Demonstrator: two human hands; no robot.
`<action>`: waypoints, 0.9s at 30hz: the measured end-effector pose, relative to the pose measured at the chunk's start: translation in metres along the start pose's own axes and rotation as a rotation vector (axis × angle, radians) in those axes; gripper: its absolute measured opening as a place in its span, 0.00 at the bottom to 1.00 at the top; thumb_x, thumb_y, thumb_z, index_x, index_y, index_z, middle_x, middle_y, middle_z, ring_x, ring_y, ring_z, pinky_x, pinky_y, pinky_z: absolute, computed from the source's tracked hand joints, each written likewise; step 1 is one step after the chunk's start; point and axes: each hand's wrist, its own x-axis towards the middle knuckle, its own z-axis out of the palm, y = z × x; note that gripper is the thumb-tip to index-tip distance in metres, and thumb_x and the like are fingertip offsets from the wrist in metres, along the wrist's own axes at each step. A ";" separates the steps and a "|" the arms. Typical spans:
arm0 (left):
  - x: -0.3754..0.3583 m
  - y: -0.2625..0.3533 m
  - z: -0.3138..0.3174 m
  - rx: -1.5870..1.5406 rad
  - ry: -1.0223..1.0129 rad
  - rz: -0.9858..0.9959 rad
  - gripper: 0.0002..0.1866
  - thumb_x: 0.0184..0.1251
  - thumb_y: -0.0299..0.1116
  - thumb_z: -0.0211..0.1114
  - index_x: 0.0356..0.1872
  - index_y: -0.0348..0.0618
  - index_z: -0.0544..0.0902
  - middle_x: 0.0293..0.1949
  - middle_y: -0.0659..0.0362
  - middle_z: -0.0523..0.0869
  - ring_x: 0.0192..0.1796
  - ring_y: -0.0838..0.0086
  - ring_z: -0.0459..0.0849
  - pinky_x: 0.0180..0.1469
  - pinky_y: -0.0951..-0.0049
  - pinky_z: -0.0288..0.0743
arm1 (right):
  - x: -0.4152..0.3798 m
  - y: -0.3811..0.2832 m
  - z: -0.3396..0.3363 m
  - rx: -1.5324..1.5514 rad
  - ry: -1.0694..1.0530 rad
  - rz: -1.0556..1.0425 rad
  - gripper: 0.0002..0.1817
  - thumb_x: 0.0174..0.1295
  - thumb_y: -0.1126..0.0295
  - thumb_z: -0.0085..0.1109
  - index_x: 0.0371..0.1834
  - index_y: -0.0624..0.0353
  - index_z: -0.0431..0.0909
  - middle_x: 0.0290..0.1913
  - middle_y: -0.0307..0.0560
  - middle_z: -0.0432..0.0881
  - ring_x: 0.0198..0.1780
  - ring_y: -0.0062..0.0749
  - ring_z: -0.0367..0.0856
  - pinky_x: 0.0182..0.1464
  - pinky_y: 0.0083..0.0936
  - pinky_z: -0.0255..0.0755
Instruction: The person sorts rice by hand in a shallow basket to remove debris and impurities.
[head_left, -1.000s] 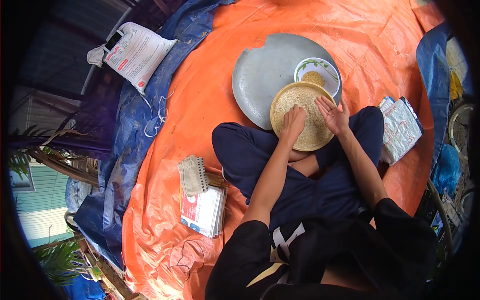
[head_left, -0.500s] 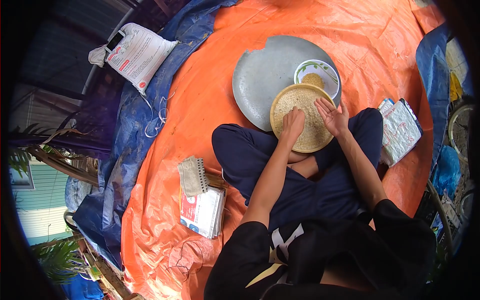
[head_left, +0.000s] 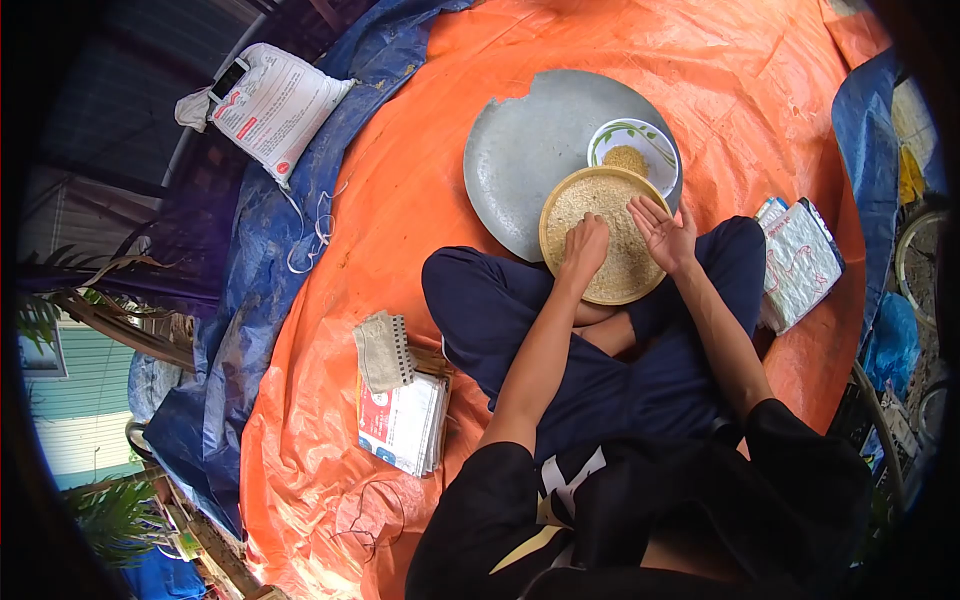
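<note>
A round, shallow woven basket (head_left: pixel 553 262) with pale grains (head_left: pixel 622 262) spread in it lies over my crossed legs and the edge of a grey round tray (head_left: pixel 510 160). My left hand (head_left: pixel 587 244) is over the grains with its fingers curled together; whatever they hold, if anything, is hidden. At the basket's right side, my right hand (head_left: pixel 667 236) is open, palm turned up and fingers stretched out, with nothing visible on it. Just beyond the basket, a white bowl (head_left: pixel 655 145) with a green leaf pattern holds golden-brown grains (head_left: pixel 627 160).
Beneath everything spreads an orange tarp (head_left: pixel 400 200), with a blue tarp (head_left: pixel 265 250) along the left. A spiral notebook (head_left: pixel 383 352) lies on a stack of papers (head_left: pixel 405 425). A white sack (head_left: pixel 285 110) bears a phone (head_left: pixel 229 80). Folded packaging (head_left: pixel 803 265) sits right.
Both hands keep nearly the same place and pose. The view has shifted very slightly; the basket, bowl and tray stay put.
</note>
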 end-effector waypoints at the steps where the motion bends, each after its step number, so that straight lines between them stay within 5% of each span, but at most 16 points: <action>1: 0.001 0.000 -0.001 -0.018 0.003 -0.007 0.08 0.60 0.19 0.58 0.39 0.27 0.80 0.42 0.38 0.81 0.43 0.48 0.85 0.46 0.55 0.80 | 0.001 0.000 -0.001 0.000 0.000 -0.001 0.47 0.70 0.40 0.40 0.70 0.81 0.54 0.71 0.70 0.62 0.73 0.51 0.64 0.73 0.32 0.63; 4: 0.002 -0.001 -0.001 -0.080 0.024 -0.021 0.09 0.61 0.20 0.58 0.41 0.28 0.78 0.42 0.38 0.81 0.43 0.46 0.85 0.46 0.54 0.80 | 0.003 0.000 -0.005 0.031 -0.019 0.016 0.48 0.69 0.40 0.46 0.71 0.80 0.54 0.72 0.70 0.61 0.74 0.51 0.62 0.74 0.33 0.61; 27: 0.006 0.000 -0.007 -0.296 0.202 0.015 0.06 0.62 0.21 0.54 0.37 0.40 0.79 0.37 0.47 0.85 0.42 0.48 0.84 0.45 0.54 0.77 | 0.006 0.001 -0.006 0.005 -0.013 0.031 0.48 0.69 0.39 0.44 0.70 0.79 0.56 0.71 0.68 0.62 0.73 0.50 0.64 0.72 0.31 0.64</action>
